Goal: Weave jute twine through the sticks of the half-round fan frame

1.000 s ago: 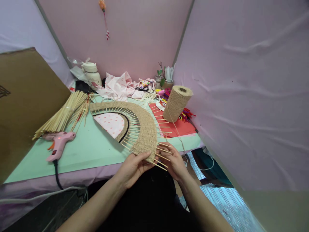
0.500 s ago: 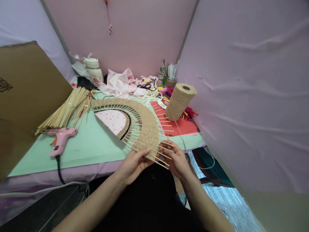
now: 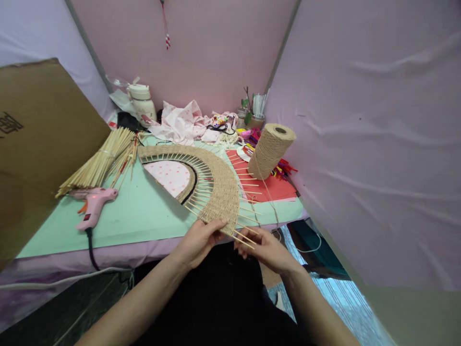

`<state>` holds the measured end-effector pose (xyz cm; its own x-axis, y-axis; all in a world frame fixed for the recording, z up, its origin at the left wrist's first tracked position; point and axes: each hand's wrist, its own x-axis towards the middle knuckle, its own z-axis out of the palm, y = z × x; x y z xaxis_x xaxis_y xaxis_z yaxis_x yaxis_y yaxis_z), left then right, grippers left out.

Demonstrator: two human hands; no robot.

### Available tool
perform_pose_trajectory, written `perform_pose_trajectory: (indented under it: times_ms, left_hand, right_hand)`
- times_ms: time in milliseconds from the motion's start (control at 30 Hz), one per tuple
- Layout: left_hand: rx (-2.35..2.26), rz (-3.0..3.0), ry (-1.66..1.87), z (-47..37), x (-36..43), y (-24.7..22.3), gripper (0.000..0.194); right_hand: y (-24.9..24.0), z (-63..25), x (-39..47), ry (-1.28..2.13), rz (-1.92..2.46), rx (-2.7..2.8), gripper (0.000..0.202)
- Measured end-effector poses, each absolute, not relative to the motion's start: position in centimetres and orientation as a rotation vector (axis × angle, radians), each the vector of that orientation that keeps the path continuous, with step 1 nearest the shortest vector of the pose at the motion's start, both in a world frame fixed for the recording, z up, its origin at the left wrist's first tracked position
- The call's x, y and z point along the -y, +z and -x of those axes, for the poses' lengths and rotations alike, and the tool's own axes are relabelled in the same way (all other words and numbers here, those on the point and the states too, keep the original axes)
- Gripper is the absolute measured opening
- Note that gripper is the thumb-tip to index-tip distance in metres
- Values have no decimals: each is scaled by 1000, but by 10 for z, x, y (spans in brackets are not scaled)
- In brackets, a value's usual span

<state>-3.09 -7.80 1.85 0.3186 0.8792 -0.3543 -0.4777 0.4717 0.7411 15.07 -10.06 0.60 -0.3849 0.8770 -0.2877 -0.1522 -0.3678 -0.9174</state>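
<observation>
Holding near end of woven fan [image 3: 223, 185] in left hand [image 3: 201, 242], thumb flat over the weave, at front edge of mint-green tabletop [image 3: 133, 221]. Curled in right hand [image 3: 266, 250] around stick ends at fan's near right edge; perhaps pinching one, but cannot tell, fingertips being partly hidden. Noted in fan: broad, ribbed tan band in an arc, pale thin sticks radiating through it, black inner rim, smooth half-round panel [image 3: 169, 177] with pink dots. To right of fan: tilted cone of rough twine [image 3: 270, 151] on red sheets [image 3: 279, 190], just beyond protruding sticks. Left of fan: loose-ended stick bundle [image 3: 103, 161], pink glue gun [image 3: 94, 204], large cardboard [image 3: 43, 144] bearing dark printed character, not legible. Behind fan: crumpled pink fabric [image 3: 182, 122], cream bottle [image 3: 142, 103].
</observation>
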Motion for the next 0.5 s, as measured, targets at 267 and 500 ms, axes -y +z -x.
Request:
perform_pose_trajectory:
  times_ms: [267, 500]
  left_hand:
    - [-820, -632, 944, 29, 77, 12, 22]
    - [-848, -632, 958, 25, 77, 5, 23]
  right_hand:
    - [2, -101, 126, 1610, 1004, 637, 27]
    - [-4, -93, 123, 1556, 1081, 588, 31]
